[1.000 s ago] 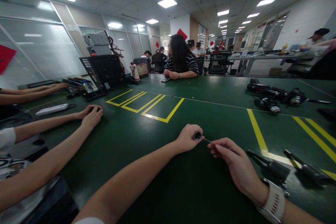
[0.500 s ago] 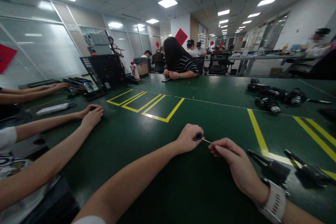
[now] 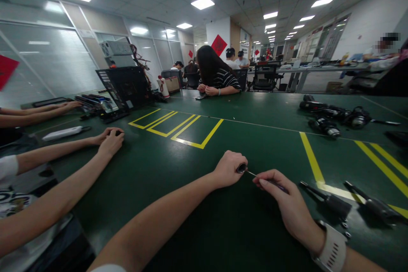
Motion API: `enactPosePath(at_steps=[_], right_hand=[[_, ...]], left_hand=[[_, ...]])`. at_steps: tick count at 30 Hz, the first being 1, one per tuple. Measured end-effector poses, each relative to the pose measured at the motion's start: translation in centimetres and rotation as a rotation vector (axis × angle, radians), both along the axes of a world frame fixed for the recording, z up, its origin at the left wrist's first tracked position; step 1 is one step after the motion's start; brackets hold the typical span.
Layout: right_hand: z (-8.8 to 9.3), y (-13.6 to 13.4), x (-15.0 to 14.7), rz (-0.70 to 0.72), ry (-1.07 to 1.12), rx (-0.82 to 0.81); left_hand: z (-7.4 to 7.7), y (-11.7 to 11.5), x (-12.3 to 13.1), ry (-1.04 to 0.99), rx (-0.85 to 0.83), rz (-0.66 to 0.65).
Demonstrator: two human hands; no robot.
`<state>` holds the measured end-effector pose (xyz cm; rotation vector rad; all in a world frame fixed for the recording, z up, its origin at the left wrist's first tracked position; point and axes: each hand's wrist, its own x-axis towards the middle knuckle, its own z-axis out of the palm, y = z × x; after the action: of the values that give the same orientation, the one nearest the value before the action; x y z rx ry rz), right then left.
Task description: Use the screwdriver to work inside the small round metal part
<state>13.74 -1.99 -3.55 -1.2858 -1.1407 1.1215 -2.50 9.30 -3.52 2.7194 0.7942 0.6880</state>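
Note:
My left hand (image 3: 228, 170) is closed in a fist around a small round part (image 3: 241, 168) with a metal rim and a dark hollow end, which faces right. Most of that part is hidden in the palm. My right hand (image 3: 285, 197), with a pale watch on the wrist, pinches a thin screwdriver (image 3: 281, 187) with a dark purplish handle. Its slim metal shaft points left, and the tip is at the edge of the round part; whether it touches I cannot tell. Both hands are just above the green tabletop (image 3: 178, 170).
To the right lie two black tools (image 3: 338, 206) with long thin ends and small metal pieces (image 3: 345, 223). Black cylindrical tools (image 3: 328, 126) lie farther back. A co-worker's hands (image 3: 111, 138) are at left, near a white device (image 3: 62, 133). Another person (image 3: 219, 76) sits opposite.
The round part has turned slightly in my left hand, its opening now narrower to view. More of the screwdriver handle shows in my right hand, whose grip has shifted a little.

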Motion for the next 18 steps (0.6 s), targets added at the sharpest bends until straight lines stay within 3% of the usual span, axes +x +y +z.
enactPosePath(at_steps=[8,18], right_hand=[[0.10,0.47,0.10,0.020,0.147,0.020],[0.31,0.37,-0.27,0.014,0.202,0.012]], left_hand=[[-0.13,0.21,-0.09,-0.024,-0.041,-0.050],[-0.30,0.59,0.04,-0.155,-0.177,-0.010]])
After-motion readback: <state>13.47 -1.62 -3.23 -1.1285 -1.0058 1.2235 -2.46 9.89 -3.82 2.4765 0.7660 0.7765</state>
